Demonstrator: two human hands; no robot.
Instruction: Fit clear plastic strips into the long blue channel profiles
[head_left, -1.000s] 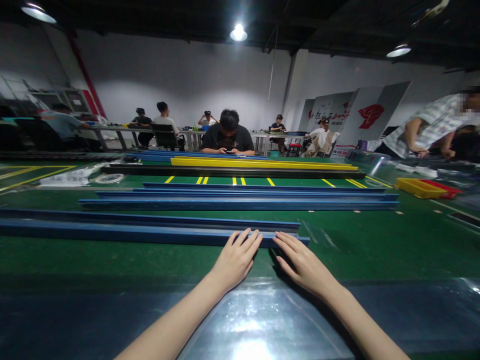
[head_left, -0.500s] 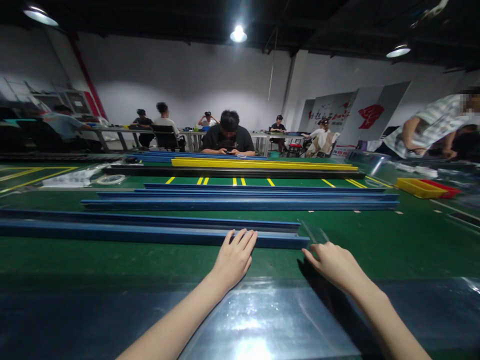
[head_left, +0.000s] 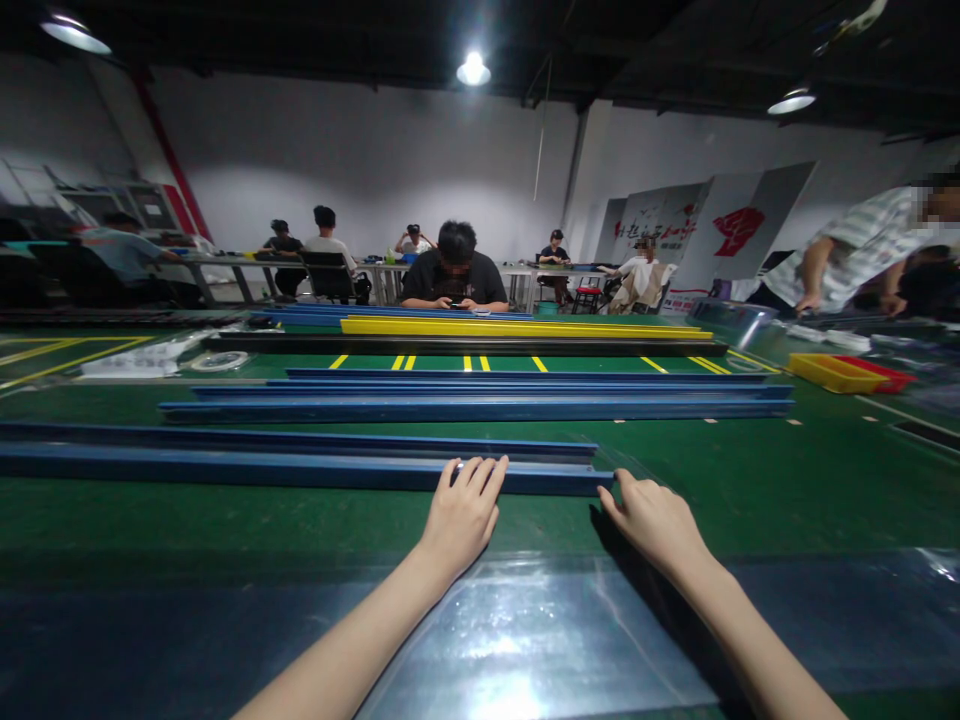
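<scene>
A long blue channel-shaped strip [head_left: 300, 468] lies across the green table, its right end just in front of me. My left hand [head_left: 463, 510] rests over its front wall, fingers stretched and slightly apart, the tips reaching inside the channel. At the strip's right end, my right hand [head_left: 651, 515] is closed, with thumb and curled forefinger at the front corner. The other right-hand fingers are bent and partly hidden. Below my forearms, a wide sheet of clear, shiny plastic [head_left: 495, 620] covers the near table edge.
More blue strips [head_left: 480, 408] lie beyond mine. Behind them are a black strip [head_left: 465, 346] and a yellow one [head_left: 525, 328]. Yellow and red trays [head_left: 836, 373] stand at right. One person [head_left: 456, 275] sits opposite; another [head_left: 855, 255] leans over the table at right.
A thin clear film that stood up beside my right hand no longer shows. The right fingers have moved slightly left, onto the strip's end. The left hand stays on the strip.
</scene>
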